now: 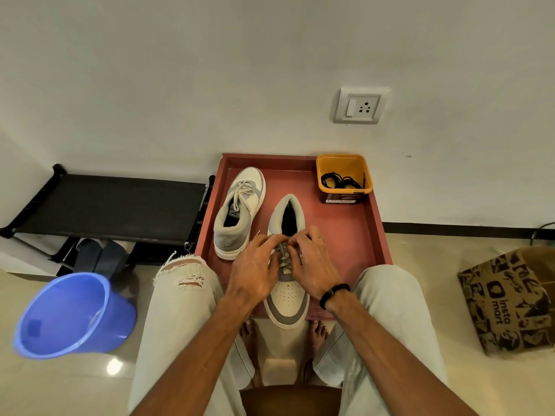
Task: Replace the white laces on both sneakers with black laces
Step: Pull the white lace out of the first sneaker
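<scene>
Near sneaker lay on the red tray, toe toward the person and overhanging the tray's front edge. Both hands met over its white lace: left hand and right hand each pinched the lace with curled fingers near the top eyelets. Second sneaker sat just beside it to the left, laced white. Black laces lay coiled in a yellow tub at the tray's far right corner. Blue bucket on floor, left.

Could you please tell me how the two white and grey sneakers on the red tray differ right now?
The far white and grey sneaker points toe away, untouched, white lace tied. The near white and grey sneaker points toe toward the person; the left hand and right hand pinch its lace. Both sit upright on the red tray.
</scene>
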